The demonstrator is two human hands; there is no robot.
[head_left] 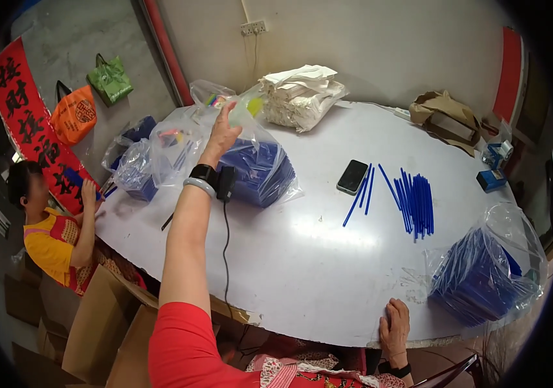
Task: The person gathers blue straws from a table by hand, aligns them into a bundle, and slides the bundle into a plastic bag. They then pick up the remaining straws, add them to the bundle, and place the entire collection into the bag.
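My left hand (224,128) reaches far across the table to the upper part of a clear plastic bag (246,111). Its fingers are closed on the thin film, though the fingertips are partly hidden. Below that hand, the bag holds a stack of flat blue pieces (257,169). My right hand (394,326) rests at the near table edge, fingers loosely bent and apart from any object. To its right stands another clear bag (508,236) filled with blue sheets (474,278). Thin blue sticks (420,205) lie in a bunch farther back, a few of them loose beside a black phone (353,176).
Behind the sticks, a white bundle (302,97) and a brown paper bag (444,116) sit on the white table (302,258). More bagged blue pieces (135,171) stand at left. A co-worker (53,226) sits there, holding something blue. Cardboard boxes (105,317) stand near my left side.
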